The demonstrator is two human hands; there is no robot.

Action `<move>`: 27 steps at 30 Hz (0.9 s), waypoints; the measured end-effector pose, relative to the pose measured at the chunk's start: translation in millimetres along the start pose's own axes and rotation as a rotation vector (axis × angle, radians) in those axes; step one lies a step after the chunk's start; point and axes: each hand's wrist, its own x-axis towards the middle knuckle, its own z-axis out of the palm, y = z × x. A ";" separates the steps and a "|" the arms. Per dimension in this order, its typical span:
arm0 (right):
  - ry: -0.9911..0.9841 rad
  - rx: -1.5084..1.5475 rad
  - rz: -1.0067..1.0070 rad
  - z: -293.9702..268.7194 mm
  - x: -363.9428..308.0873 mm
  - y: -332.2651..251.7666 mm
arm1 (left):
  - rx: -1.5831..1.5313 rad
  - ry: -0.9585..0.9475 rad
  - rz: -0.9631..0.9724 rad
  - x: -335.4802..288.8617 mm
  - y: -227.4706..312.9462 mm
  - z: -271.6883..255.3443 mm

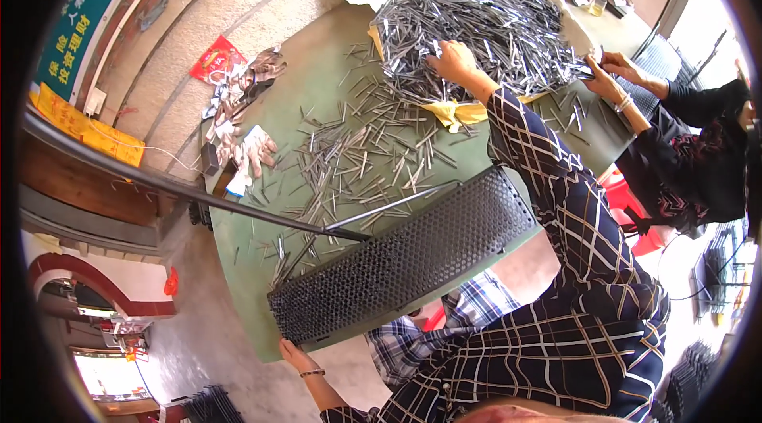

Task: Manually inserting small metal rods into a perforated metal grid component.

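A long black perforated panel [405, 256], full of small round holes, lies slantwise along the near edge of a green-topped table. My left hand [298, 357] is at its lower left corner, fingers closed on the edge. My right hand [456, 63] reaches to the near left side of a big heap of thin grey metal strips [492, 26], its fingers drawn together on strips there. Yellow cloth or bag material [456, 114] sticks out under the heap. Loose strips [341, 161] lie scattered between heap and panel.
Another person's hands [615, 78] work at the heap's right side. Used work gloves [254, 149] and a red packet [217, 60] lie at the table's left. A dark metal bar [198, 194] crosses from the left to the panel. A glass [597, 5] stands far right.
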 end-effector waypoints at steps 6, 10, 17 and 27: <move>0.088 -0.065 0.192 18.6 48.1 7.0 | -0.011 -0.003 -0.035 0.5 4.0 -5.2; -0.304 0.104 0.269 14.3 87.6 46.6 | 0.001 0.072 -0.073 -4.6 12.9 8.3; -0.360 -0.062 0.302 17.1 86.6 24.5 | 0.005 0.055 -0.008 -0.5 4.4 -2.0; -0.268 0.272 0.137 27.7 101.5 64.9 | 0.041 0.107 -0.030 7.5 -15.0 -13.0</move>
